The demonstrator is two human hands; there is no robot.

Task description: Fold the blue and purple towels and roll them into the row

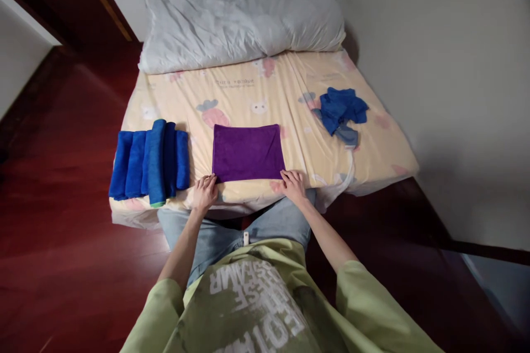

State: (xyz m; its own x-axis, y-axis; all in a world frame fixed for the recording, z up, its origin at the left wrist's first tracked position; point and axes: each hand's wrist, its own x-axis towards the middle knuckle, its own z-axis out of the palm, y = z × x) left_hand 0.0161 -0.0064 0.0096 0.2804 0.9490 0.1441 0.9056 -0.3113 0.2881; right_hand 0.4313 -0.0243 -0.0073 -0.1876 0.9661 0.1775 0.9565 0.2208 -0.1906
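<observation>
A purple towel lies spread flat as a rectangle near the bed's front edge. At its near left corner is my left hand, its fingers closed on the cloth. My right hand pinches the near right corner in the same way. To the left, several blue towels lie rolled side by side, with one blue roll edged in green resting on top of them. A crumpled blue cloth lies in a heap at the right.
The bed has a yellow sheet with a printed pattern. A white bulky quilt or pillow covers its far end. A white wall stands on the right, and dark red floor surrounds the left side.
</observation>
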